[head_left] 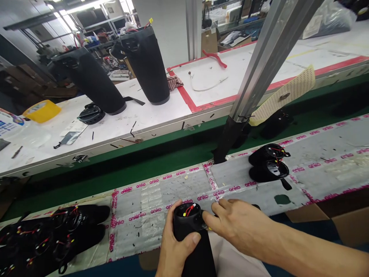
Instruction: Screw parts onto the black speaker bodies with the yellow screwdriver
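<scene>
Black cylinder point(201, 254) before the grey bench point(175, 188), red wires point(189, 210) inside: the left hand point(175, 246) clasps it; the right hand point(233, 220) curls at its rim, pinching what I cannot tell. Wired cylinders point(90, 236) crowd the bench's left.

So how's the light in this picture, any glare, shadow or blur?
In the head view, the ceiling light glares white, and shadow darkens the green surface below the white bench. Also in the head view, the black cylinder in the left hand shows little side detail, and the far shelves look soft.
</scene>
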Available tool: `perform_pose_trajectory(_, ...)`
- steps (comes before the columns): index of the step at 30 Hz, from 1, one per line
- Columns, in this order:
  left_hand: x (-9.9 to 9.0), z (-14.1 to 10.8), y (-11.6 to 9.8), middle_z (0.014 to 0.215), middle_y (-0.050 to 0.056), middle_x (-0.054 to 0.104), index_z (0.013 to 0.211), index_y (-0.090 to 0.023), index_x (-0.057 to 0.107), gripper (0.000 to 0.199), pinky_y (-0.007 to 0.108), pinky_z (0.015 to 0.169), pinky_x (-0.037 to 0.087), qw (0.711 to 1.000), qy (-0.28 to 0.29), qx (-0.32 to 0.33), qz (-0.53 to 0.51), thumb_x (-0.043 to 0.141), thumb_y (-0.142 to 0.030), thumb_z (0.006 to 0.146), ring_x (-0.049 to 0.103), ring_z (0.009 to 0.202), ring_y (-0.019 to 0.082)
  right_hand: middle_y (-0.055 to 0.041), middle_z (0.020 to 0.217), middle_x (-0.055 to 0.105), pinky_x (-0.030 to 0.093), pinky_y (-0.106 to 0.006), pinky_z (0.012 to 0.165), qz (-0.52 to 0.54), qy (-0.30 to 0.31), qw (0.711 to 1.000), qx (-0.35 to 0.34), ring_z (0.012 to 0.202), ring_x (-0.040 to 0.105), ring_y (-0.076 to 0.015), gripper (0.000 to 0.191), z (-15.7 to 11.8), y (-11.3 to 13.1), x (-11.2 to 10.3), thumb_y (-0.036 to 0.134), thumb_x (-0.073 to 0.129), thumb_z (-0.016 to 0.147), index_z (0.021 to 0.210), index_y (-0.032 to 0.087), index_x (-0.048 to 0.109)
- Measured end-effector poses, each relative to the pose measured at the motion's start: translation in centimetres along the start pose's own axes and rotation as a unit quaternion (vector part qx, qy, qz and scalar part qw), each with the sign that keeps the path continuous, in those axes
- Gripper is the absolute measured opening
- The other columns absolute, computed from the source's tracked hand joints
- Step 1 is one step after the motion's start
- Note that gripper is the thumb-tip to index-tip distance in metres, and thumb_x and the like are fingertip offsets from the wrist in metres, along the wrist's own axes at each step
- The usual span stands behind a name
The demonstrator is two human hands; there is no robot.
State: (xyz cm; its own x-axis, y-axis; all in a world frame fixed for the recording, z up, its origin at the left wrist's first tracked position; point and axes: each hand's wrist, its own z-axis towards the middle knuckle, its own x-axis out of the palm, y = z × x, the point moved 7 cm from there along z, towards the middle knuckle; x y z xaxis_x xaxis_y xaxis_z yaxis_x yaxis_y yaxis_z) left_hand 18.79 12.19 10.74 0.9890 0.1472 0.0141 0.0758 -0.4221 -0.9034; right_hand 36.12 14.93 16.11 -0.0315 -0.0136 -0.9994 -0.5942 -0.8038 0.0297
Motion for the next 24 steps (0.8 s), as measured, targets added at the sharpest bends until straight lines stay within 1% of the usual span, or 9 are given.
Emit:
perform_pose_trajectory(6,0.2,0.3,0.4,0.130,0.009,0.080,0.142,-0.027,0.063,0.093,0.046,0.112,0.049,0.999,0.031,-0.014,0.011,0.094,-0.061,0.062,0.071,0.124,0.039,-0.0010,0.083,0.066,0.016,-0.040,0.049,0.005,0.043,0.998,-0.036,0.064,0.062,-0.0226,0.043,0.4,0.5,0.5,0.005,0.067,0.073,0.111,0.021,0.054)
perform_pose_trajectory(8,0.2,0.4,0.6,0.130,0.010,0.080,0.142,-0.027,0.064,0.093,0.048,0.112,0.048,0.999,0.037,-0.015,0.010,0.093,-0.063,0.062,0.071,0.124,0.040,-0.0005,0.082,0.065,0.014,-0.040,0.049,0.013,0.051,0.998,-0.031,0.063,0.062,-0.0221,0.041,0.5,0.4,0.7,0.005,0.067,0.075,0.110,0.021,0.053)
perform_pose_trajectory(13,0.6,0.8,1.0,0.130,0.011,0.079,0.142,-0.025,0.062,0.093,0.050,0.113,0.046,0.997,0.072,-0.023,-0.010,0.093,-0.062,0.063,0.069,0.126,0.041,-0.0002,0.080,0.065,0.012,-0.039,0.050,0.021,0.023,0.999,-0.011,0.060,0.061,-0.0209,0.032,0.1,0.0,0.7,0.010,0.068,0.085,0.108,0.023,0.049)
perform_pose_trajectory(15,0.8,0.9,1.0,0.130,0.010,0.079,0.142,-0.026,0.061,0.092,0.048,0.113,0.046,0.996,0.085,-0.024,-0.014,0.094,-0.061,0.063,0.068,0.125,0.040,0.0001,0.080,0.065,0.011,-0.040,0.050,0.021,0.019,1.000,-0.010,0.060,0.062,-0.0215,0.034,-0.2,-0.2,0.6,0.010,0.069,0.085,0.109,0.023,0.049)
perform_pose_trajectory(18,1.2,1.1,0.9,0.129,0.009,0.079,0.142,-0.028,0.060,0.091,0.046,0.109,0.049,0.994,0.102,-0.028,-0.027,0.094,-0.059,0.064,0.070,0.121,0.037,0.0003,0.081,0.066,0.011,-0.039,0.049,0.027,0.031,0.999,-0.005,0.061,0.063,-0.0222,0.037,-0.4,-0.5,0.7,0.009,0.068,0.083,0.111,0.023,0.050)
perform_pose_trajectory(20,1.3,1.2,0.9,0.128,0.009,0.079,0.143,-0.028,0.060,0.091,0.045,0.107,0.050,0.994,0.103,-0.034,-0.023,0.093,-0.060,0.064,0.071,0.119,0.037,0.0006,0.081,0.066,0.011,-0.039,0.049,0.037,0.035,0.999,0.002,0.061,0.064,-0.0217,0.035,-0.5,-0.7,0.8,0.007,0.067,0.084,0.110,0.024,0.050)
perform_pose_trajectory(24,1.2,1.3,0.6,0.128,0.010,0.080,0.142,-0.027,0.063,0.091,0.045,0.106,0.051,0.996,0.085,-0.031,-0.010,0.093,-0.061,0.063,0.070,0.121,0.039,0.0005,0.081,0.067,0.011,-0.038,0.049,0.053,0.026,0.998,0.000,0.059,0.063,-0.0203,0.033,-0.4,-0.8,0.6,0.004,0.063,0.084,0.109,0.023,0.050)
